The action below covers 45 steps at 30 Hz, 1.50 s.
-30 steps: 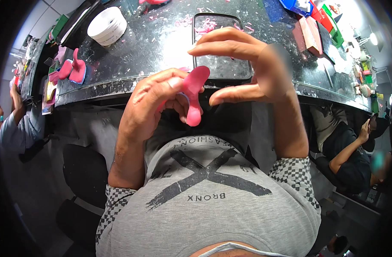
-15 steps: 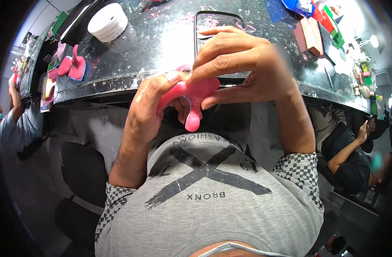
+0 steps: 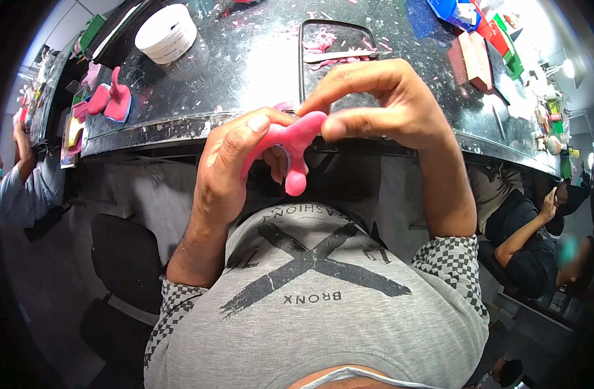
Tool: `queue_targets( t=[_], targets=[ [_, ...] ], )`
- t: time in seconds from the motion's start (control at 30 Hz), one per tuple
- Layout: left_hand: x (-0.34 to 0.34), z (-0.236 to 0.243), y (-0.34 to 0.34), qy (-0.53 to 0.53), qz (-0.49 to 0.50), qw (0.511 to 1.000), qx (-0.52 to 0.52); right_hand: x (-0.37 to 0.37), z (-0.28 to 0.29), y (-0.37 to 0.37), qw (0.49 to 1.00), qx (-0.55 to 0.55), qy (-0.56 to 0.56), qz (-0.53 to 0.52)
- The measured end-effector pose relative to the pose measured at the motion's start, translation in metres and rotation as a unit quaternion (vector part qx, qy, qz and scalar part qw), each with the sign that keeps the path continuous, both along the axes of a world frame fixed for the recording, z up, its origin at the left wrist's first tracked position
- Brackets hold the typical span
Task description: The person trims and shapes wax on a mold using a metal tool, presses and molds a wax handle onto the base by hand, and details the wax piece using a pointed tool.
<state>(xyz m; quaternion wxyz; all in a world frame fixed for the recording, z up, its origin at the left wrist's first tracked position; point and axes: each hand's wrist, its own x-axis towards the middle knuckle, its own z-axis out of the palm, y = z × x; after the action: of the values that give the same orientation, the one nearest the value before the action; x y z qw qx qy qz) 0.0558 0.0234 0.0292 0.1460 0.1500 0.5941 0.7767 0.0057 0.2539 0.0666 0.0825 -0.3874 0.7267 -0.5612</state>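
A glossy pink dental impression tray [image 3: 299,137], with a curved arm and a rounded stub pointing down toward my shirt, is held up just off the bench's front edge. My left hand [image 3: 229,152] grips its left arm, thumb on top and the other fingers curled beneath. At the upper right lobe, my right hand [image 3: 388,107] has its forefinger by the top edge and its thumb, slightly blurred, against the right side. Past that hand lies a black-rimmed shallow tray [image 3: 301,58] with pink shavings [image 3: 320,40] and a flat metal spatula [image 3: 339,56].
The dark, scuffed bench [image 3: 229,58] carries a white tub [image 3: 166,35] and pink moulded pieces [image 3: 117,97] on the left. Blue, red and green bins [image 3: 456,13] stand far right. A black chair [image 3: 125,253] is at left. Other people sit on both sides.
My right hand has drawn back slightly to the right, its thumb and forefinger wider apart. More of the pink lobe shows, and the spatula has come into sight. My left hand keeps its hold.
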Motion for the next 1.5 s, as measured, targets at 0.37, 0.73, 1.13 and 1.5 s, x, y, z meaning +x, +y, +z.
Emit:
queue_targets(
  t=[0.37, 0.73, 1.13, 1.5],
  targets=[
    [-0.003, -0.003, 0.001, 0.039, 0.021, 0.995, -0.086, 0.008, 0.012, -0.006, 0.974, 0.001, -0.22, -0.048],
    [-0.004, -0.011, -0.003, 0.009, 0.02, 0.998, -0.059, 0.005, 0.019, -0.012, 0.977, 0.068, -0.198, -0.045],
    [-0.017, -0.017, -0.007, -0.266, -0.136, 0.919, 0.258, -0.003, -0.002, -0.004, 0.997, 0.001, 0.076, 0.013],
    [-0.011, -0.014, 0.006, -0.31, -0.124, 0.916, 0.224, -0.006, -0.013, -0.013, 0.974, -0.074, 0.208, 0.041]
  ],
)
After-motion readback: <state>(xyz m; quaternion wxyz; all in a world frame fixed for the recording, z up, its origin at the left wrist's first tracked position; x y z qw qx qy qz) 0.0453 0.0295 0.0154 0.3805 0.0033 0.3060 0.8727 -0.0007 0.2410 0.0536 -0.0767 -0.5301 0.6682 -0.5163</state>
